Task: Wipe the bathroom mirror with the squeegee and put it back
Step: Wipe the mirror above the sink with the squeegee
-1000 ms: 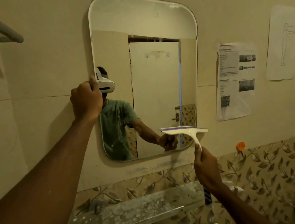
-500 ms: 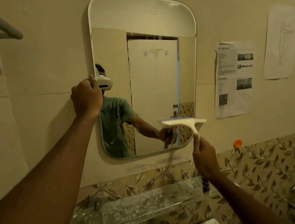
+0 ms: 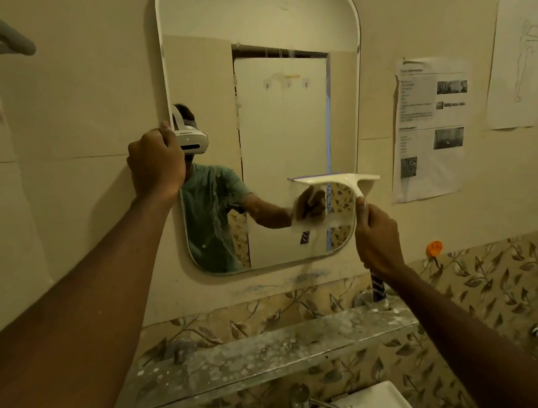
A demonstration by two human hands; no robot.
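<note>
Head view looks at a wall mirror [image 3: 258, 30] with rounded corners, and both arms reach up to it. The left hand [image 3: 155, 163] holds the mirror's left edge about halfway up, fingers curled round the rim, seemingly to steady the glass. The right hand [image 3: 378, 241] grips the handle of a white squeegee [image 3: 335, 181], fingers wrapped tight round it, with a dark striped end of the handle poking out below the fist. The blade lies level across the lower right part of the mirror, its right tip reaching past the glass edge onto the wall; whether the rubber lip presses the glass cannot be told for sure.

The squeegee looks like light, stiff plastic with a soft lip along the top (the only part meant to touch the glass). It is best held on the handle below the crossbar, as it is now, so the wrist can angle the blade. Wet plastic may slip, so a full wrap suits it. The mirror itself is fragile and may shift on its mount, which makes the bracing hand sensible.

Below hang a dusty glass shelf [image 3: 261, 355] and an orange hook [image 3: 434, 248], either of which might be where the tool belongs.
</note>
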